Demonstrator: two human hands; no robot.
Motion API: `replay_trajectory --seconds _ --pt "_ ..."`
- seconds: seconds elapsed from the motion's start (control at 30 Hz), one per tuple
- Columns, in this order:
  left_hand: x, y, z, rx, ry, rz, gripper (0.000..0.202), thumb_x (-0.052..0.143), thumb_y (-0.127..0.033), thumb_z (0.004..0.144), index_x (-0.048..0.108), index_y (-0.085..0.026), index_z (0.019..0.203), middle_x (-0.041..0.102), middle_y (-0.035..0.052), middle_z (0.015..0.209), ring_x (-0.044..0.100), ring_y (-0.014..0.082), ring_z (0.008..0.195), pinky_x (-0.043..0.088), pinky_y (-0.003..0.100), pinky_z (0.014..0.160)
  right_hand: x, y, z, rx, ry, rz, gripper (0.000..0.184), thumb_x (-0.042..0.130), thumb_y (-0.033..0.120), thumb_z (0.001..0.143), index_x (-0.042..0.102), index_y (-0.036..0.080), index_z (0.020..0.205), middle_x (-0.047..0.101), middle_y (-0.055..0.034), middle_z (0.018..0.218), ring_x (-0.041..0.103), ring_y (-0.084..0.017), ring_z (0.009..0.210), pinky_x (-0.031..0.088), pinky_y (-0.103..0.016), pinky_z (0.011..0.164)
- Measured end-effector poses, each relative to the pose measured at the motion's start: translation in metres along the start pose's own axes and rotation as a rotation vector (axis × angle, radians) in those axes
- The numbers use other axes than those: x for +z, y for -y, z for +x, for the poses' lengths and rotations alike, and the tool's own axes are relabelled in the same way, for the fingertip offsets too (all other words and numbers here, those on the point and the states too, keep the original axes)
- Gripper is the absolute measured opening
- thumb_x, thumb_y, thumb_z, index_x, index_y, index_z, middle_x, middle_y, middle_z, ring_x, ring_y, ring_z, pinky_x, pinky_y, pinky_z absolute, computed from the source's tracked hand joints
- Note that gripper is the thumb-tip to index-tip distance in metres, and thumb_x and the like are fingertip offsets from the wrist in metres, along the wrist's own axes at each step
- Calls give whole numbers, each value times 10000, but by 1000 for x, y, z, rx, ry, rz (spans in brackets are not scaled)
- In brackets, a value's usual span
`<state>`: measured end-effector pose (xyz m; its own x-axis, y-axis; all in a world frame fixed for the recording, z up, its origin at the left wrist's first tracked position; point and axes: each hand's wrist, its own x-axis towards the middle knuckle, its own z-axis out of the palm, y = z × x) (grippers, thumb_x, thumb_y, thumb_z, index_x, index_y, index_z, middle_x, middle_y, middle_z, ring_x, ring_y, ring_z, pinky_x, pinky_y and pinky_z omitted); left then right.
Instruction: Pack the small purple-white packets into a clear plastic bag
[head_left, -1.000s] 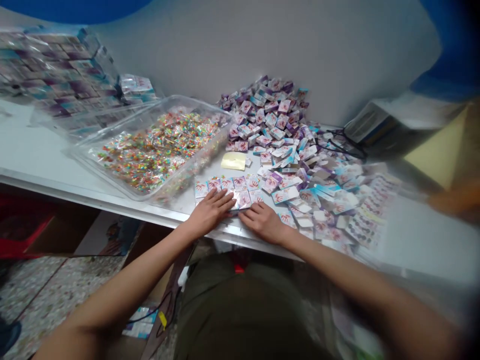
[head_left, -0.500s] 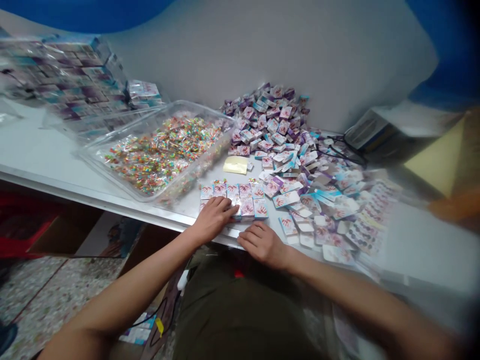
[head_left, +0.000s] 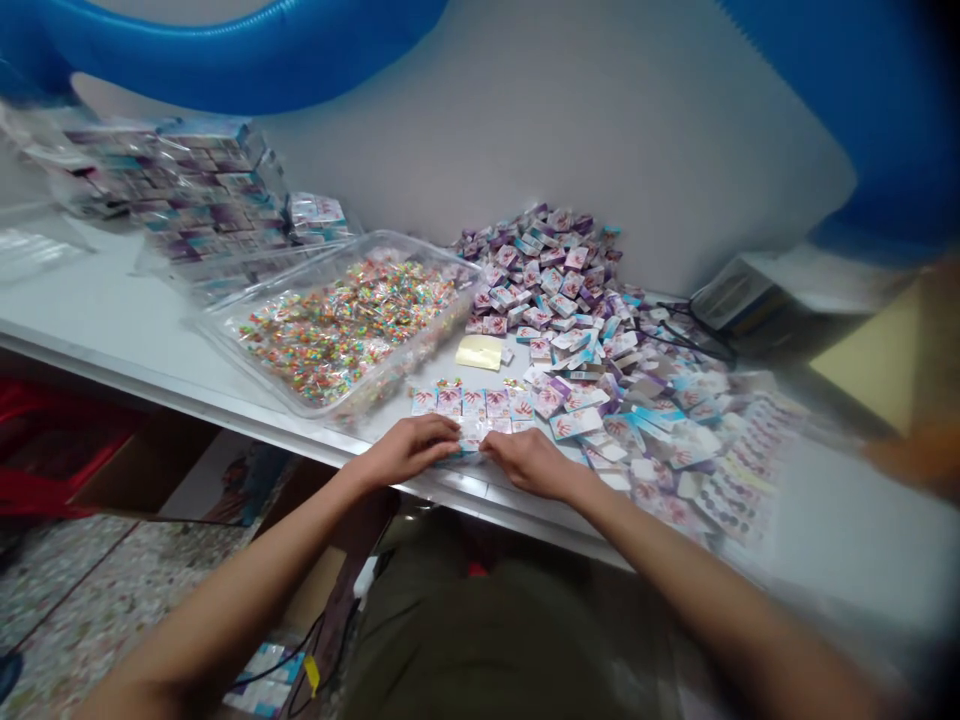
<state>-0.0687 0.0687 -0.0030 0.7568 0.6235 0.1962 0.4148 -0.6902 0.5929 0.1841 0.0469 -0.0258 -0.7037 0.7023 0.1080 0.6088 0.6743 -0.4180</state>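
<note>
My left hand (head_left: 409,450) and my right hand (head_left: 531,463) lie close together at the front edge of the white table (head_left: 112,310). Their fingertips close from both sides on small printed cards (head_left: 470,435), whose undersides are hidden. Just beyond the hands, a row of similar cards with a red hand-like print (head_left: 472,403) lies flat. Further back and to the right spreads a loose heap of cards and small boxes (head_left: 559,300). A pale yellow pad (head_left: 478,352) lies just past the row.
A clear plastic tray (head_left: 442,320) full of colourful small packets stands left of the hands. Stacked wrapped packs (head_left: 202,195) rise behind it. A dark cable (head_left: 694,335) and a boxy device (head_left: 772,305) lie at the back right. A grey wall runs behind.
My hands have moved together and forward, from lying apart near the table edge to meeting over the cards. The head view has shifted, so the table sits lower in the picture.
</note>
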Motion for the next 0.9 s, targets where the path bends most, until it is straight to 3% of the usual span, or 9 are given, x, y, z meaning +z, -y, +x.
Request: replay_trajectory --seconds 0.07,0.23,0.3,0.37,0.47,0.53,0.63,0.77,0.9 --pt "-3 -1 -20 47 -47 85 302 519 -401 923 632 -211 1129 663 109 1169 588 224 1141 441 429 1015 -1 -1 0 13 7 21 118 433 174 926 542 188 967 680 -31 759 588 -153 617 334 -251 565" --pt "19 1 -65 114 16 435 881 648 -690 698 490 -128 1358 505 232 1389 401 370 1348 271 589 1122 2 -1 1 -3 4 22 147 412 206 957 552 178 990 697 -57 809 615 -153 660 356 -250 599" --pt "28 7 -74 134 -1 482 732 648 -561 786 485 -132 1357 482 224 1414 349 349 1388 283 567 1128 2 -1 1 -14 6 20 155 406 214 966 554 172 987 692 -56 798 616 -148 662 357 -246 600" --pt "33 13 -78 185 -62 495 450 593 -301 886 522 -180 1313 551 161 1369 364 285 1389 302 524 1136 1 0 0 -15 11 30 182 388 225 979 559 163 980 690 -60 786 617 -146 661 363 -243 598" --pt "33 19 -80 262 -175 473 409 501 -67 895 539 -212 1276 657 85 1249 446 223 1337 254 528 1161 1 -2 -1 -4 4 68 202 380 230 985 567 155 999 700 -74 822 632 -152 686 387 -244 613" --pt "34 19 -80 268 -246 435 424 511 -61 891 527 -203 1289 685 82 1197 502 220 1290 238 548 1162 1 -4 -1 5 -1 106 188 399 227 980 572 164 1017 706 -71 854 641 -155 710 402 -247 630" --pt "41 13 -78 211 -363 294 429 515 -74 892 523 -206 1301 706 87 1142 576 209 1214 390 492 1100 -3 -8 2 24 3 189 172 428 238 978 585 190 1032 708 -48 877 648 -154 738 420 -251 662" --pt "60 -1 -74 28 -571 120 381 520 -68 886 571 -206 1237 689 96 1113 625 218 1139 498 472 1017 -15 -12 12 96 52 316 173 472 282 963 628 205 966 697 -16 813 633 -147 715 425 -254 669" --pt "74 -10 -69 -175 -788 127 279 547 -95 881 625 -221 1117 622 93 1140 627 210 1095 564 416 924 -24 -16 24 256 133 545 185 543 341 901 660 199 891 696 -11 761 622 -145 696 440 -256 658"
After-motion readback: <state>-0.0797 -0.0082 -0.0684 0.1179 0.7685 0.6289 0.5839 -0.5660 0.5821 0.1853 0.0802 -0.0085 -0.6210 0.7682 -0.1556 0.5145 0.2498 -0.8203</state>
